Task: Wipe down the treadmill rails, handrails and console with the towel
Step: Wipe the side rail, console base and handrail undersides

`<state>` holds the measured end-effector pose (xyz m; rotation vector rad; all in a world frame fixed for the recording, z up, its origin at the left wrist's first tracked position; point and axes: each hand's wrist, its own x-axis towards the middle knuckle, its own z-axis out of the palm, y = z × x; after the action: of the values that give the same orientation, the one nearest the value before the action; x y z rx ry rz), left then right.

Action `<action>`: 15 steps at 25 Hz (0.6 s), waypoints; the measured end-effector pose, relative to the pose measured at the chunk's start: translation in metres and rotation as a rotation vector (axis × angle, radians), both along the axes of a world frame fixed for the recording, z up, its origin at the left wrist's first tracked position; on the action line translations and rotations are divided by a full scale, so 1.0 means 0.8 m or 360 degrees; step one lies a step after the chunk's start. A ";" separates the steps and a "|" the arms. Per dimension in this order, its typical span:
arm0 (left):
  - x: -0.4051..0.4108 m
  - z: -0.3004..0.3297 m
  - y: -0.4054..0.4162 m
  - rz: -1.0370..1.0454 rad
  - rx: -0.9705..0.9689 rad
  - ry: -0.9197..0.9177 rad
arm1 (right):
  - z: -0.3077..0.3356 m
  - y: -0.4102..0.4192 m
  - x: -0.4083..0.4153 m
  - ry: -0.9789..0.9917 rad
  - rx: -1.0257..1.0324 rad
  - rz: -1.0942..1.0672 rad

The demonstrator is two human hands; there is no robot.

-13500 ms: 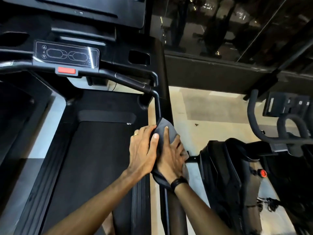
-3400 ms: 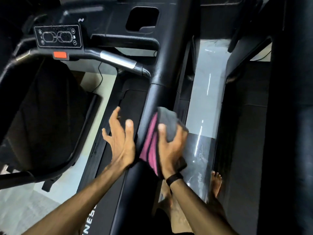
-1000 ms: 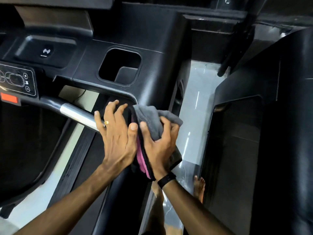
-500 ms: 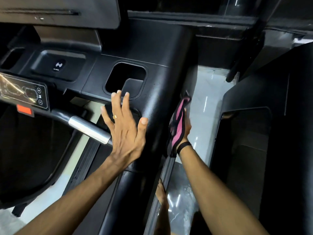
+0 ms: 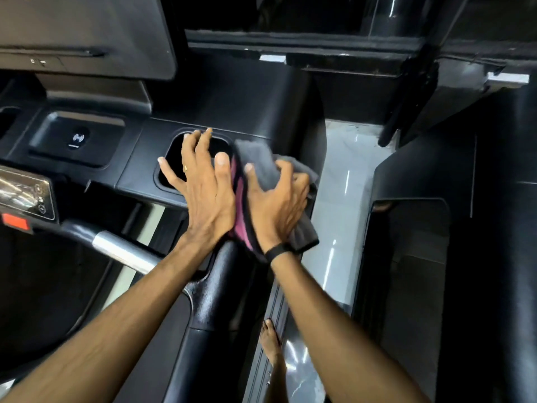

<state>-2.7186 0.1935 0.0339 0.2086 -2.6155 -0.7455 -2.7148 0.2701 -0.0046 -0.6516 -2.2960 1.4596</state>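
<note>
— On top of the console [image 5: 232, 91], right corner: towel [image 5: 261, 167] back from the outer side face, right hand [image 5: 276, 205] gripping it with curled fingers. Means console wiping now, upright post [image 5: 212, 301] probably finished.

— And left hand [image 5: 203, 184]?

— Flat, fingers straight, holding nothing, over the cup holder [image 5: 189, 164].

— Around?

— Neighbouring machine [image 5: 436, 228] close at right, silver handrail [image 5: 122, 248] at left, control panel [image 5: 26, 193], red stop button [image 5: 14, 221]. Cup holder recess awkward to reach into.
</note>
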 end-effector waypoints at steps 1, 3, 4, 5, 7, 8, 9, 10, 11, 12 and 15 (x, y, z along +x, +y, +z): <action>-0.005 0.000 0.002 -0.0046 -0.0030 0.0000 | -0.004 0.013 -0.034 -0.0055 -0.0128 -0.0065; -0.014 -0.004 0.008 -0.0154 -0.0168 -0.0030 | -0.027 0.046 -0.088 -0.0225 -0.0472 -0.0140; -0.018 -0.008 0.010 -0.0196 -0.0266 -0.0056 | -0.046 0.060 -0.106 -0.0339 -0.0660 -0.0129; -0.020 -0.011 0.012 -0.0227 -0.0359 -0.0082 | -0.064 0.071 -0.115 -0.0447 -0.0837 -0.0116; -0.021 -0.015 0.016 -0.0224 -0.0456 -0.0102 | -0.097 0.081 -0.107 -0.0627 -0.1128 -0.0129; -0.022 -0.015 0.017 -0.0203 -0.0474 -0.0094 | -0.108 0.079 -0.093 -0.0682 -0.1233 -0.0157; -0.022 -0.016 0.018 -0.0188 -0.0482 -0.0089 | -0.113 0.074 -0.076 -0.0714 -0.1313 -0.0196; -0.022 -0.017 0.017 -0.0183 -0.0482 -0.0090 | -0.115 0.070 -0.059 -0.0722 -0.1362 -0.0233; -0.022 -0.019 0.017 -0.0174 -0.0470 -0.0088 | -0.113 0.063 -0.040 -0.0711 -0.1352 -0.0252; -0.022 -0.019 0.016 -0.0158 -0.0450 -0.0083 | -0.107 0.056 -0.023 -0.0661 -0.1278 -0.0256; -0.021 -0.021 0.014 -0.0127 -0.0427 -0.0119 | -0.071 0.032 0.013 -0.0274 -0.0726 -0.0203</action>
<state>-2.7357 0.2047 0.0168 0.0550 -2.7737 -0.4110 -2.7044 0.2960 -0.0610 -1.0653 -1.9984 1.9473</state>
